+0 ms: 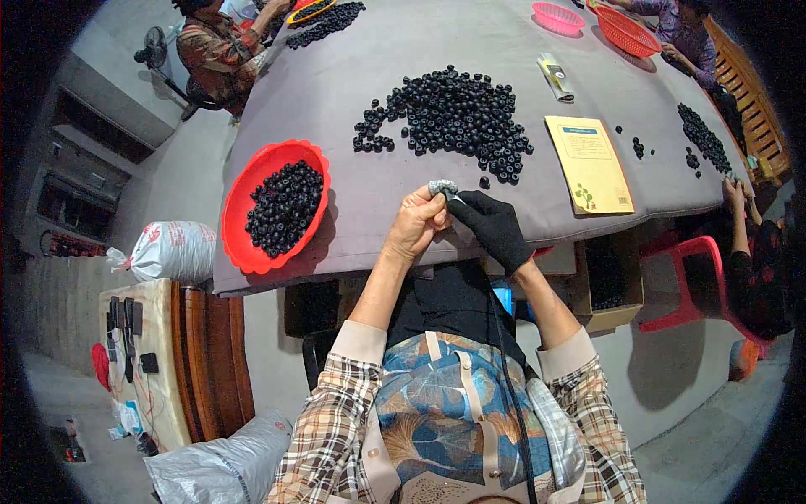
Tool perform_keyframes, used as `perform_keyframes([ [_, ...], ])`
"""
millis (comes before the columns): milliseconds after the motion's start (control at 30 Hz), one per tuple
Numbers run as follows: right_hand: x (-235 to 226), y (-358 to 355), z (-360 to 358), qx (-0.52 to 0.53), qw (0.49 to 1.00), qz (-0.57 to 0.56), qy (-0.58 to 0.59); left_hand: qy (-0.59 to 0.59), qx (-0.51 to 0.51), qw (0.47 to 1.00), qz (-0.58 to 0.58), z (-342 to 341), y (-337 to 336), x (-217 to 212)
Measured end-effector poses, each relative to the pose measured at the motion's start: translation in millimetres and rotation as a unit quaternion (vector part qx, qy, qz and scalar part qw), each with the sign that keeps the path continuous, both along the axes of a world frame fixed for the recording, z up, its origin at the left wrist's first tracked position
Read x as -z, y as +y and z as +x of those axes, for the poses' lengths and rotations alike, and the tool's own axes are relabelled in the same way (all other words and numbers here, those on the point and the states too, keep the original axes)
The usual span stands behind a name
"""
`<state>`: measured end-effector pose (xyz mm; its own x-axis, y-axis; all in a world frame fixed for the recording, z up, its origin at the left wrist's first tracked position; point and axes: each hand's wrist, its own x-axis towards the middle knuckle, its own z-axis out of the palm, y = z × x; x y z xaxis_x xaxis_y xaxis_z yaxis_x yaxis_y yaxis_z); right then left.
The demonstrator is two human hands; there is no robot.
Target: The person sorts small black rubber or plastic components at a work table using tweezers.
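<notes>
My left hand (417, 223) is bare and closed, its fingers pinched together at the table's near edge, with a greyish wrap (442, 186) at the fingertips. My right hand (497, 228) wears a black glove and meets the left one, its fingertips pressed together. Whatever small piece lies between them is mostly hidden. Just beyond the hands, many small black ring-like parts (457, 113) lie in a loose pile, and one stray part (484, 182) sits nearest my hands. To the left, a red scalloped bowl (236, 202) holds more of these black parts (285, 208).
Right of the pile lie a yellow booklet (588, 160) and a small packet (555, 77). Other people (220, 55) work around the grey-covered table (361, 235). Far right are a pink basket (557, 20) and a red basket (625, 34). A red chair (714, 277) and an open carton (617, 317) stand below.
</notes>
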<state>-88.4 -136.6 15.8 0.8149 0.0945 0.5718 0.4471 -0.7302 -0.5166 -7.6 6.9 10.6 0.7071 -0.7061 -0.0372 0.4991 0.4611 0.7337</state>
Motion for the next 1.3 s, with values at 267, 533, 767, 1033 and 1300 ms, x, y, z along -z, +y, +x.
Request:
perform_keyframes([
  [267, -3.0, 1.4, -0.7, 0.007, 0.999, -0.045, -0.014, -0.002, 0.008, 1.0, 0.002, 2.5, 2.7, 4.3],
  [533, -0.2, 0.4, 1.2, 0.007, 0.998, 0.058, 0.038, -0.021, 0.029, 0.999, -0.027, 1.0, 1.5, 3.2],
  [767, 4.1, -1.7, 3.3, 0.004, 0.998, 0.007, -0.062, 0.03, -0.043, 0.998, -0.043, -4.3, 6.9, -0.1],
  [1033, -12.5, -2.8, -2.8, 0.063, 0.918, 0.351, 0.174, -0.206, -0.322, 0.887, 0.259, 0.9, 78.6, -61.9],
  [1300, 2.7, -24.8, 0.3, 0.095, 0.947, 0.296, 0.078, -0.382, -0.457, 0.7, 0.393, 30.4, 120.0, -65.9],
])
